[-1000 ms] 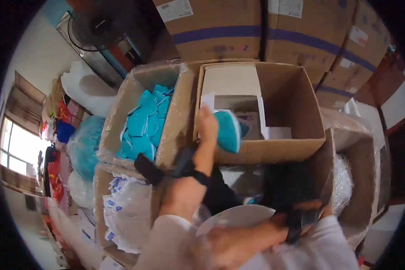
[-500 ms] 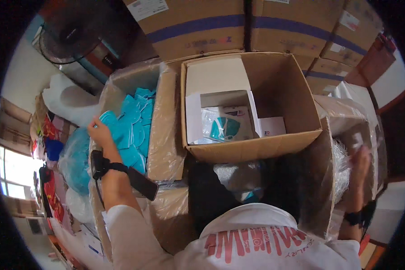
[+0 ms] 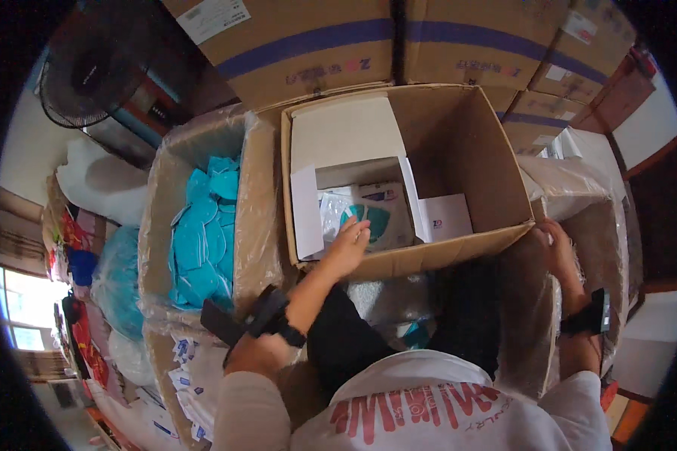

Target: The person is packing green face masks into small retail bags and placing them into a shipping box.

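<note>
Since the earlier frame, my left hand [image 3: 347, 246] has crossed from the teal masks [image 3: 203, 233] at centre left to the centre box [image 3: 459, 248], fingers loosely spread over a teal pack [image 3: 376, 222]. My right hand [image 3: 555, 248], centre right, presses plastic [image 3: 579, 180]; grip unclear.

My left hand [image 3: 347, 248] reaches toward one o'clock, fingers loosely curled and extended, forearm rising from seven o'clock with a dark band at the wrist. My right hand [image 3: 555, 244] stretches toward twelve, fingers bent, wrist strapped.
</note>
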`<state>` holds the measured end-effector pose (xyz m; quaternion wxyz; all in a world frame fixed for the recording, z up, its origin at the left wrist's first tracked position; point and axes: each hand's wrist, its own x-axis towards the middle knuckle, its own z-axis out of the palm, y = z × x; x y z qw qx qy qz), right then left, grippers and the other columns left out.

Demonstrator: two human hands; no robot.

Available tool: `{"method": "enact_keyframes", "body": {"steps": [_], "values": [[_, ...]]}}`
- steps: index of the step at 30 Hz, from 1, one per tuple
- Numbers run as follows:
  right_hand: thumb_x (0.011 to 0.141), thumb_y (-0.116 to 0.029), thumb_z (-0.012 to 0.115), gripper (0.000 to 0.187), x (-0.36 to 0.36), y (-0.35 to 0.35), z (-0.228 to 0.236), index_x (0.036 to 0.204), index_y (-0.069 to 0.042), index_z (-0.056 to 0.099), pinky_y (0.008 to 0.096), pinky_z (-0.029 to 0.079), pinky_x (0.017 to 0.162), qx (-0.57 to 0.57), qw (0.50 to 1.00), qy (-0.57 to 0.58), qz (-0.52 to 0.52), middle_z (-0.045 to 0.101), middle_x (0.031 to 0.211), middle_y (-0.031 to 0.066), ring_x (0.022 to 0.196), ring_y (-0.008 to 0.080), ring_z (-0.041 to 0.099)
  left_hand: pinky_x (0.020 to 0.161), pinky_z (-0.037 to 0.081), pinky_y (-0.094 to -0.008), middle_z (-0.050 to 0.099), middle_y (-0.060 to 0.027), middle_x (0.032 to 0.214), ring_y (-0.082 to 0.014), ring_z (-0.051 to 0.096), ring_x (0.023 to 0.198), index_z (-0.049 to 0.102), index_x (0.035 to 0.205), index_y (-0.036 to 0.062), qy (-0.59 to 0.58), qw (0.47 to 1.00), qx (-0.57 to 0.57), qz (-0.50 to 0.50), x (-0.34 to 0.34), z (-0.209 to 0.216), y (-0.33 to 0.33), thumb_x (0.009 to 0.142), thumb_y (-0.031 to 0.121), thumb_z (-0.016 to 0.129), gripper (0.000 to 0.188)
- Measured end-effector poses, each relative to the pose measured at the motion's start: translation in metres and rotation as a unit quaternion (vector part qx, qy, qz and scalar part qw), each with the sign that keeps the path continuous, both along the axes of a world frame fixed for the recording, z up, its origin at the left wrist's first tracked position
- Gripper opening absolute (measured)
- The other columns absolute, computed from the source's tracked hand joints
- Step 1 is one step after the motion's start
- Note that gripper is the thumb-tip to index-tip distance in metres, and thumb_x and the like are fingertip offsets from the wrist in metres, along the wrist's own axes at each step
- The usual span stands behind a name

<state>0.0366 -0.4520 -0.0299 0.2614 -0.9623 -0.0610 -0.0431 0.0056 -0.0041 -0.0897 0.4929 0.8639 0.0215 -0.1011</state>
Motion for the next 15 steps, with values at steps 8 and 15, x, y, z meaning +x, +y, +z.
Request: {"method": "enact_keyframes", "body": {"steps": [8, 15], "values": [[0.082, -0.015, 0.055, 0.018, -0.018, 0.157, 0.039, 0.093, -0.001, 0.057, 0.0379, 0.040, 0.088, 0.158, 0.951, 0.065, 0.259, 0.053, 0.110, 0.0163, 0.103, 0.0329, 0.050, 0.101, 0.026, -0.0422, 0.029, -0.0283, 0.130, -0.0401, 0.028, 0.122, 0.026, 0.127, -0.0073, 0.158, 0.930, 0.290, 0.160, 0.073, -0.071, 0.016, 0.079, 0.031, 0.056, 0.068], [0.082, -0.014, 0.055, 0.024, -0.019, 0.235, 0.017, 0.101, 0.000, 0.054, 0.0372, 0.040, 0.088, 0.244, 0.895, 0.121, 0.353, 0.050, 0.115, 0.0197, 0.104, 0.0339, 0.049, 0.084, 0.044, -0.0388, 0.053, -0.0203, 0.106, -0.0324, 0.054, 0.096, 0.046, 0.107, -0.0039, 0.160, 0.895, 0.332, 0.250, 0.065, -0.101, 0.024, 0.072, 0.023, 0.062, 0.047]]}}
